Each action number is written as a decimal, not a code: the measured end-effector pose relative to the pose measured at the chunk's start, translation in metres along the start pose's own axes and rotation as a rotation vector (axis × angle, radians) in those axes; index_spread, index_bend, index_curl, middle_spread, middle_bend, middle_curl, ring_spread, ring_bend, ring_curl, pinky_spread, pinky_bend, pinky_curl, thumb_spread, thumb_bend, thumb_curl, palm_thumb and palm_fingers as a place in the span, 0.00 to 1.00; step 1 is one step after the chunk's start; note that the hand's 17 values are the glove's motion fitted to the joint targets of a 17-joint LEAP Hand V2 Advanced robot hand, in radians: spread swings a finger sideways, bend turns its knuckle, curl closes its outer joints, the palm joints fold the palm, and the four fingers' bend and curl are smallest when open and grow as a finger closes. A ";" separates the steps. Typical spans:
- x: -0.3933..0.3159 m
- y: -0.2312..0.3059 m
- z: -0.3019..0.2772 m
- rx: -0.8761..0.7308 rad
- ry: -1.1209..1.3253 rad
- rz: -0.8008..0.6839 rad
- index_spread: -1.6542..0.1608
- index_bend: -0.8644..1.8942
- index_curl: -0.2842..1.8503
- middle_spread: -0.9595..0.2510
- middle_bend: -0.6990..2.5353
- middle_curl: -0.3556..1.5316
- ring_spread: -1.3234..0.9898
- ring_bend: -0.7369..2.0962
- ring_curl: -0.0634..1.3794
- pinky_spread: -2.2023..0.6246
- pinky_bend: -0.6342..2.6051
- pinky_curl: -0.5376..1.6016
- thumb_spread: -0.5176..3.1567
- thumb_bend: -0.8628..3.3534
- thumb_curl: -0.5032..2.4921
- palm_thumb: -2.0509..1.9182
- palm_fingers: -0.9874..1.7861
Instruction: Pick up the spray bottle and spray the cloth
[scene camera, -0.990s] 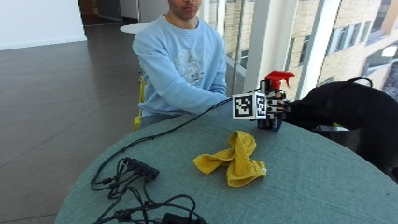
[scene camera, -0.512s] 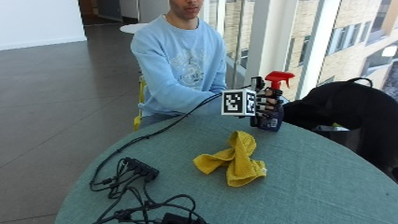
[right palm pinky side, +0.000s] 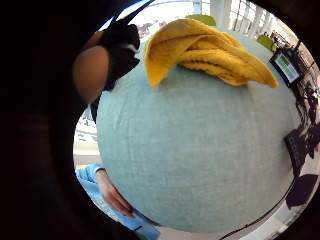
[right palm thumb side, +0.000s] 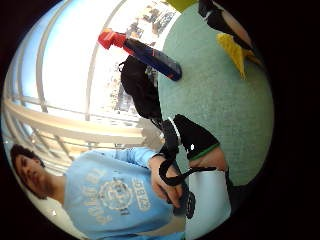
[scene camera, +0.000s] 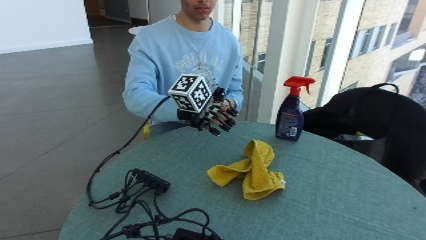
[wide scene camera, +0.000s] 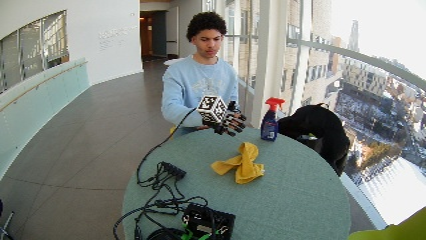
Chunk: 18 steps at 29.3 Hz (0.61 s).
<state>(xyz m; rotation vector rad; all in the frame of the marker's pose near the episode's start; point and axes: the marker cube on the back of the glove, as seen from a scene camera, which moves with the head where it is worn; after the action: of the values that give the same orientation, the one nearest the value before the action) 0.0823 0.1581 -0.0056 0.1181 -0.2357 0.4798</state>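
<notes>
Fingers (scene camera: 223, 120) hung relaxed and empty; my right hand (scene camera: 212, 116) hovered above the table (scene camera: 333, 200) edge, well clear of the spray bottle (scene camera: 291, 111). Bottle stood upright on the table, beyond the yellow cloth (scene camera: 251, 170). Black bag (scene camera: 373, 117) sat just beside the bottle. Risk: a sideways reach could tip it or snag the bag.

Spray bottle (scene camera: 291, 110): dark blue body, red trigger head, label on front. Upright on the round table near its far edge, untouched. Cloth (scene camera: 250, 170): yellow, crumpled, folded lengthwise, lying mid-table, apart from the bottle.
</notes>
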 end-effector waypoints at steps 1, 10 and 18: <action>0.007 0.013 0.000 0.009 0.031 0.008 0.72 0.36 0.25 0.73 0.30 0.42 0.57 0.36 0.28 0.86 0.29 0.42 0.43 0.20 0.31 0.69 0.57; 0.044 0.086 0.005 0.053 0.198 0.055 0.72 0.36 0.26 0.73 0.30 0.42 0.58 0.35 0.27 0.86 0.28 0.42 0.43 0.20 0.30 0.69 0.56; 0.057 0.105 0.013 0.037 0.221 0.073 0.72 0.36 0.25 0.73 0.30 0.42 0.58 0.35 0.27 0.86 0.27 0.41 0.43 0.20 0.30 0.69 0.56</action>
<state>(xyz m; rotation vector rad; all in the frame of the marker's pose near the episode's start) 0.0792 0.2737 0.0277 0.0916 -0.0148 0.5655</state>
